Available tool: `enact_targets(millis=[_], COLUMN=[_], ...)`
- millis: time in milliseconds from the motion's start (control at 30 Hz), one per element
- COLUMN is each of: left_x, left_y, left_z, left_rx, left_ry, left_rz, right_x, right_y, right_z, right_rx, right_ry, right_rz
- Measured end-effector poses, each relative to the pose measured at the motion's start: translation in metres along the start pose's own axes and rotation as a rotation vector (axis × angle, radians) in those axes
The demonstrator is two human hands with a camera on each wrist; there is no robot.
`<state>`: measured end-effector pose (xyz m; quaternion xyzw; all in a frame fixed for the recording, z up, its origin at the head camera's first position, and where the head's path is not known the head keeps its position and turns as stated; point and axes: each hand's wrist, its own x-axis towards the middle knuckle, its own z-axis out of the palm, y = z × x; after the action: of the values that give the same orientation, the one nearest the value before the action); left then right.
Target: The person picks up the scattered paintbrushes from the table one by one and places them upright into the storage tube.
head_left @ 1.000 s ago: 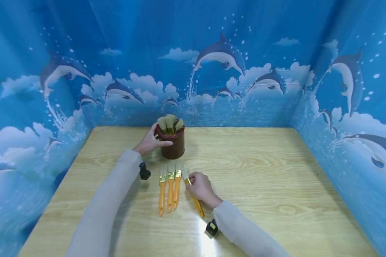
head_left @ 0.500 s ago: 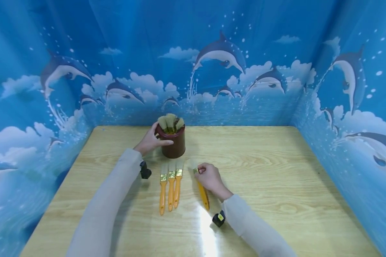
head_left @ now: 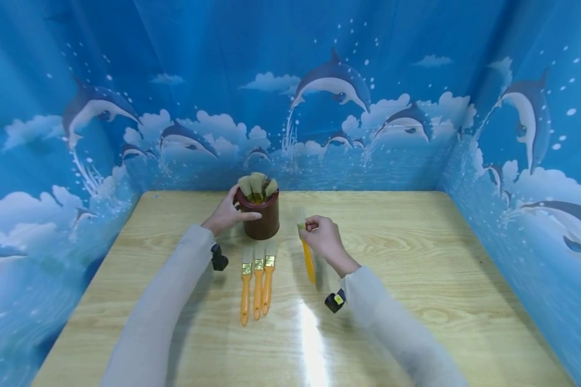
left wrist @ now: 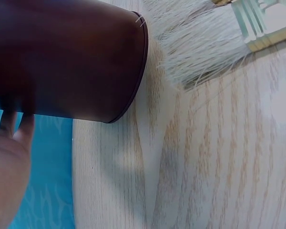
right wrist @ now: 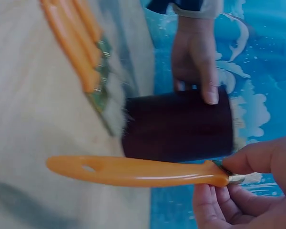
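A dark brown cylindrical pot [head_left: 262, 223] stands upright toward the back of the table, with several paintbrushes [head_left: 256, 185] in it, bristles up. My left hand [head_left: 229, 214] grips the pot around its upper left side, thumb across the front. To the right of the pot, my right hand [head_left: 323, 235] pinches one paintbrush [right wrist: 143, 172] by its metal band, orange handle hanging down, raised off the table. Three more paintbrushes [head_left: 257, 285] lie side by side in front of the pot, bristles pointing toward it; their bristles show near the pot in the left wrist view.
The light wooden table [head_left: 392, 258] has a bright glare patch near its front. Blue curtains [head_left: 290, 97] printed with dolphins close in the back and both sides, meeting the table's far edge behind the pot.
My right hand has lifted the paintbrush from beside the three lying ones and carried it back and rightward, level with the pot. My left hand stays on the pot.
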<state>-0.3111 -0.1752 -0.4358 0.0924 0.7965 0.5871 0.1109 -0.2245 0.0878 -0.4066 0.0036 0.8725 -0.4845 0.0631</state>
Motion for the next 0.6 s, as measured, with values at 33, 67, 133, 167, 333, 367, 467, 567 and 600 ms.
enact_targets(millis=[33, 67, 133, 167, 333, 367, 467, 567, 600], left_x=[0.0, 0.002, 0.005, 0.004, 0.003, 0.003, 0.003, 0.003, 0.003], left_y=[-0.001, -0.005, -0.009, -0.009, -0.007, -0.007, -0.008, -0.008, -0.008], left_z=[0.0, -0.001, -0.001, -0.001, 0.0, 0.0, 0.0, 0.0, 0.0], left_rx=[0.0, 0.004, 0.005, 0.002, 0.0, 0.001, 0.006, 0.006, 0.004], left_ry=[0.001, 0.005, 0.007, 0.008, 0.009, 0.01, 0.016, 0.017, 0.018], left_rz=[-0.002, 0.007, 0.013, 0.015, 0.019, 0.019, 0.012, 0.009, 0.007], right_x=[0.002, 0.004, 0.008, 0.01, 0.017, 0.017, 0.019, 0.021, 0.022], right_y=[-0.004, -0.008, -0.016, -0.02, -0.041, -0.045, -0.057, -0.068, -0.071], right_z=[-0.002, -0.004, -0.008, -0.01, -0.019, -0.02, -0.025, -0.029, -0.03], right_rx=[-0.006, -0.008, -0.01, -0.01, -0.003, -0.003, 0.002, 0.004, 0.004], right_ry=[0.0, -0.002, -0.005, -0.003, 0.013, 0.017, 0.031, 0.05, 0.058], right_rz=[-0.008, -0.018, -0.039, -0.048, -0.096, -0.106, -0.135, -0.171, -0.185])
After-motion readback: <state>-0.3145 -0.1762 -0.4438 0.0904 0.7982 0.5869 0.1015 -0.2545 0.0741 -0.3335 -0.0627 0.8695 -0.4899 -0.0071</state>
